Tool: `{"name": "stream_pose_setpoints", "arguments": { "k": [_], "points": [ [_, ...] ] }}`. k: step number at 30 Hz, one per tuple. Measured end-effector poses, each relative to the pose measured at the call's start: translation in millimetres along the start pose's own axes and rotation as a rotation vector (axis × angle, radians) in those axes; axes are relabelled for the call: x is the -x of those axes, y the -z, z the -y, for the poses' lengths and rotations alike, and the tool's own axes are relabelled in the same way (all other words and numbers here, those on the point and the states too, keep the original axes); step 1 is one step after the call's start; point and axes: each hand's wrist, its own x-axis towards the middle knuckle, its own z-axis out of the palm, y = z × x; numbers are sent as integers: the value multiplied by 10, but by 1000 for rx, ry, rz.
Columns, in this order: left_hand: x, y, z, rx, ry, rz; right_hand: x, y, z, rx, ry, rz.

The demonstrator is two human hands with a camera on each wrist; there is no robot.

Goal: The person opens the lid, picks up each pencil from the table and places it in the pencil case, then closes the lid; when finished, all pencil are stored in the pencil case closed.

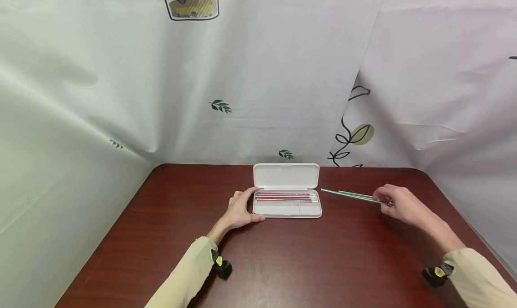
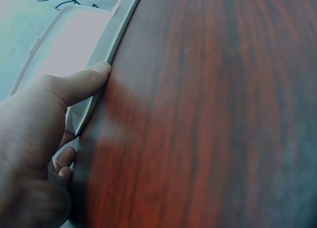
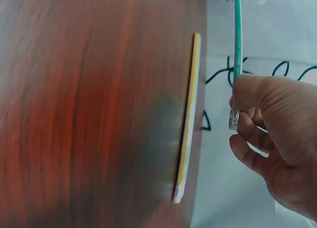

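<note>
A white pencil case [image 1: 278,210] lies on the table with its lid [image 1: 286,176] raised at the back. Several pencils [image 1: 282,195], some reddish, lie lengthwise in its rear compartment. My left hand [image 1: 240,211] grips the case's left end, thumb [image 2: 84,84] along the front edge and fingers towards the back. To the right of the case, my right hand [image 1: 400,203] pinches a green pencil [image 3: 238,34] near its eraser end, the far end pointing at the case. Below it, a pencil with yellow and pale blue sides [image 3: 188,119] lies on the table; whether it is one or two is unclear.
The dark red-brown wooden table [image 1: 291,263] has rounded far corners. White cloth [image 1: 262,74] with plant drawings hangs behind and at both sides. Small black cameras [image 1: 223,268] are strapped to both wrists over pale sleeves.
</note>
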Motion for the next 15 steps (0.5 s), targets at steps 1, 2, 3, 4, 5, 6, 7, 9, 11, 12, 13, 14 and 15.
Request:
{"name": "stream_pose_setpoints", "arguments": {
  "k": [1,2,3,4,5,6,7,9,11,12,13,14,15],
  "points": [
    [-1,-1,0,-1,1,1,-20,-3,18,-2,3,1],
    [-2,-1,0,-1,4,3,-42,-8,36,-5,4,3],
    [-3,-1,1,-1,6,4,-66,-14,57,-9,4,6],
    [-5,-1,3,-1,8,5,-92,-20,78,-14,5,8],
    [-6,-1,5,-1,8,5,-118,-27,100,-22,7,11],
    [-8,0,7,-2,8,5,-146,-36,124,-31,10,12],
    [-9,0,8,-3,8,4,-176,-46,148,-39,14,13],
    [-10,1,12,-2,5,2,-237,-70,196,-57,27,12],
    [-9,1,14,-1,4,1,-297,-98,244,-77,40,15],
    [-9,0,14,-1,4,1,-326,-114,268,-83,45,16],
    [-8,-1,14,0,4,1,-354,-134,290,-88,49,18],
    [-7,-2,13,0,2,1,-382,-155,312,-92,51,22],
    [-6,-3,12,1,2,1,-409,-179,335,-96,51,28]
  ]
}}
